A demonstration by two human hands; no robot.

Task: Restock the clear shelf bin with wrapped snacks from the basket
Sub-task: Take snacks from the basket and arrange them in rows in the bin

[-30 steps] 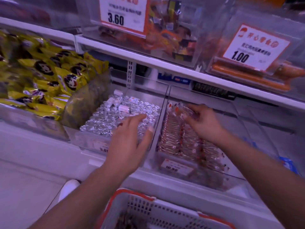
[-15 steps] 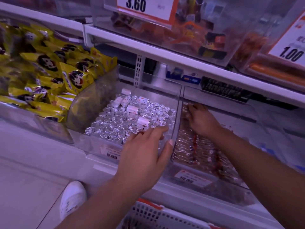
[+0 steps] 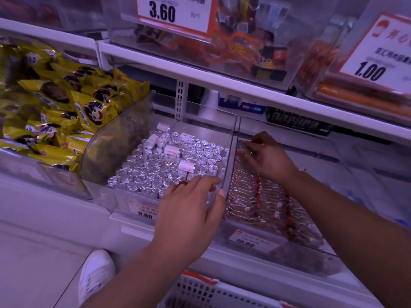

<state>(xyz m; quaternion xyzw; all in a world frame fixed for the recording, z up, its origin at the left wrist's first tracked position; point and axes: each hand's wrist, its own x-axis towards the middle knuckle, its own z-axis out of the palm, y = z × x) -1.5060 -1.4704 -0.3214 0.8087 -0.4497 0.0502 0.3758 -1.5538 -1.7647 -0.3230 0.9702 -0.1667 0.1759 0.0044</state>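
Packets point(image 3: 55, 101) in yellow lay at nine o'clock. Left hand point(image 3: 189, 210) rested with spread fingers on the front rim of the foil bin point(image 3: 115, 192). Right hand point(image 3: 266, 161), at two o'clock, pinched a snack point(image 3: 246, 150) deep in the clear bin point(image 3: 251, 241); pushing could disturb the neat rows. The basket point(image 3: 200, 292) at six o'clock was cut off, its contents hidden.

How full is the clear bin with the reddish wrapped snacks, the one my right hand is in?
Partly full. Wrapped snacks cover the clear bin from its front to the right hand; behind the hand it looks bare.
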